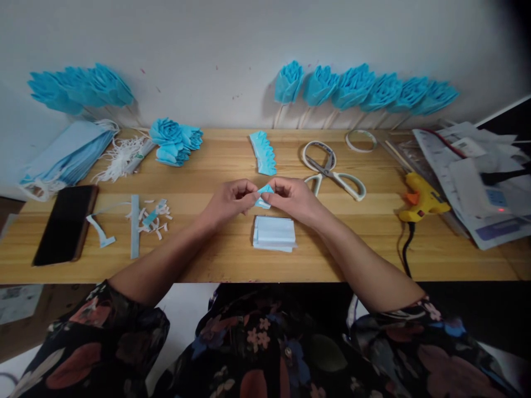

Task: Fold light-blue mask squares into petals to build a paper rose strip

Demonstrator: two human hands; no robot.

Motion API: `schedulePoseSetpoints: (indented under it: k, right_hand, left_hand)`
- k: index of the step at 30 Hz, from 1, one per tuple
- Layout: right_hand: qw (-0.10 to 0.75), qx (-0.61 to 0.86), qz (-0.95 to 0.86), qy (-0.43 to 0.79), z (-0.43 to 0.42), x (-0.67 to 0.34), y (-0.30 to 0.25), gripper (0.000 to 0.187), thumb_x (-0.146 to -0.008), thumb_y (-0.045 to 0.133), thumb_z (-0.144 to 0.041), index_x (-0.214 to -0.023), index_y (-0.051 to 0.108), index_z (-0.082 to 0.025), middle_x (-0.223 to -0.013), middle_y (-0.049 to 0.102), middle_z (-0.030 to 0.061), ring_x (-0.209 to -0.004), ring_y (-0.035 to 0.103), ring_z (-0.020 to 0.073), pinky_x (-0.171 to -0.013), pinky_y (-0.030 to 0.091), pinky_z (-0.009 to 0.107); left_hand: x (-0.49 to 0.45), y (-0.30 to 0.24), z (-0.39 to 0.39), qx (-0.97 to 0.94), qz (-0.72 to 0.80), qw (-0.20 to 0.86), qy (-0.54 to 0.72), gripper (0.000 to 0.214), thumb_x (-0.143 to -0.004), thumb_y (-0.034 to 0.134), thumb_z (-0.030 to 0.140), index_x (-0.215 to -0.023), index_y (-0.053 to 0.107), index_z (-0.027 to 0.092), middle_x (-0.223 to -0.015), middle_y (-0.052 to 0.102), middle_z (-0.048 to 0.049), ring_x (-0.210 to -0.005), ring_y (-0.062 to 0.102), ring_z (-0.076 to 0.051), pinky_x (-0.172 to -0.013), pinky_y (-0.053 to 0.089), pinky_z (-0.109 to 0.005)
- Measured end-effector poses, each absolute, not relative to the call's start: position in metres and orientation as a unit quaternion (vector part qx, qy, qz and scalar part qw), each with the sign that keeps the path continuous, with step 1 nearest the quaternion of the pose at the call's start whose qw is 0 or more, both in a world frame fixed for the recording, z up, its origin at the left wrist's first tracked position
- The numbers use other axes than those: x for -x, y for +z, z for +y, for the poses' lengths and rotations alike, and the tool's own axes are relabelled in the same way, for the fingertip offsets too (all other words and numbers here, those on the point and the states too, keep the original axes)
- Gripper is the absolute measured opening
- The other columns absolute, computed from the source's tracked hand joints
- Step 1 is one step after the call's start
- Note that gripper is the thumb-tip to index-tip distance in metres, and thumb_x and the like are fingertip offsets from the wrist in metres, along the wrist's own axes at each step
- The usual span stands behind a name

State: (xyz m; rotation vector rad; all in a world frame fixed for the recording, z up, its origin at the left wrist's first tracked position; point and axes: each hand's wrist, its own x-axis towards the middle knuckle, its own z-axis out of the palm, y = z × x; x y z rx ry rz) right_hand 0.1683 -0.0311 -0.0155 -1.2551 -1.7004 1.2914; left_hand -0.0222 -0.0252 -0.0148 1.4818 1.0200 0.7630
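Note:
Between my two hands is a small folded piece of blue mask fabric (pixel 264 198). My left hand (pixel 232 200) pinches its left side with thumb and fingers closed. On the other side my right hand (pixel 292 198) grips it the same way, the thumb lying across the front. Just below the hands rests a stack of pale blue fabric pieces (pixel 274 233). Beyond them lies a row of folded blue petals (pixel 263 153), overlapped in a curved strip. A pair of open scissors (pixel 327 172) with white handles sits right of my right hand.
Blue fabric flowers on sticks (pixel 357 88) lean on the wall, with more flowers (pixel 174 141) on the table. Face masks (pixel 68 155), white ear loops (pixel 122 157), a phone (pixel 66 224) and scraps (pixel 157 215) lie left. At right are tape (pixel 360 141), a yellow glue gun (pixel 423 199) and papers.

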Motion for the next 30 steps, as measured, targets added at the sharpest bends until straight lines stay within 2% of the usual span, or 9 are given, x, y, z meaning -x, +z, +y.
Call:
schedulePoseSetpoints:
  k: [12,19,23,25,30]
  right_hand:
    - [0.325,0.478,-0.648,0.497,-0.027,-0.17,-0.017,0.02,-0.079,0.064,-0.036,-0.072,0.06,-0.018,-0.059,0.044,-0.0055,-0.056,0.033,0.0087,-0.054,0.024,0.026]
    - [0.33,0.459,-0.623,0.541,-0.024,-0.176,-0.019,0.015,-0.076,0.064,-0.032,-0.08,0.069,-0.018,-0.067,0.061,-0.0016,-0.063,0.049,0.0114,-0.06,0.036,0.026]
    - [0.342,0.441,-0.603,0.569,-0.024,-0.177,-0.017,0.021,-0.082,0.064,-0.038,-0.087,0.071,-0.018,-0.077,0.067,0.0019,-0.072,0.057,0.0136,-0.069,0.044,0.029]
    - [0.339,0.448,-0.609,0.56,-0.024,-0.177,-0.017,0.024,-0.083,0.065,-0.042,-0.086,0.069,-0.018,-0.075,0.065,0.0014,-0.069,0.055,0.0127,-0.066,0.042,0.028]
    - [0.334,0.476,-0.645,0.496,-0.025,-0.175,-0.019,0.026,-0.08,0.067,-0.039,-0.07,0.056,-0.018,-0.061,0.046,-0.0051,-0.057,0.036,0.0084,-0.056,0.026,0.026]
  left_hand:
    - [0.023,-0.019,-0.021,-0.639,0.427,0.543,0.337,0.016,-0.077,0.065,0.029,-0.072,0.059,0.015,-0.056,0.055,0.0041,-0.051,0.049,-0.007,-0.051,0.038,-0.019]
    - [0.025,-0.019,-0.019,-0.627,0.432,0.546,0.35,0.015,-0.075,0.066,0.028,-0.071,0.059,0.015,-0.058,0.055,0.0036,-0.05,0.05,-0.007,-0.05,0.04,-0.019]
    - [0.027,-0.02,-0.017,-0.618,0.444,0.533,0.369,0.018,-0.077,0.065,0.028,-0.069,0.056,0.016,-0.057,0.055,0.0031,-0.049,0.05,-0.007,-0.05,0.041,-0.019]
    - [0.027,-0.019,-0.017,-0.615,0.445,0.531,0.378,0.019,-0.078,0.066,0.03,-0.069,0.056,0.016,-0.056,0.055,0.003,-0.049,0.049,-0.007,-0.05,0.042,-0.019]
    - [0.026,-0.016,-0.02,-0.614,0.428,0.551,0.367,0.026,-0.082,0.065,0.038,-0.071,0.058,0.016,-0.06,0.058,0.0012,-0.052,0.053,-0.008,-0.053,0.046,-0.021]
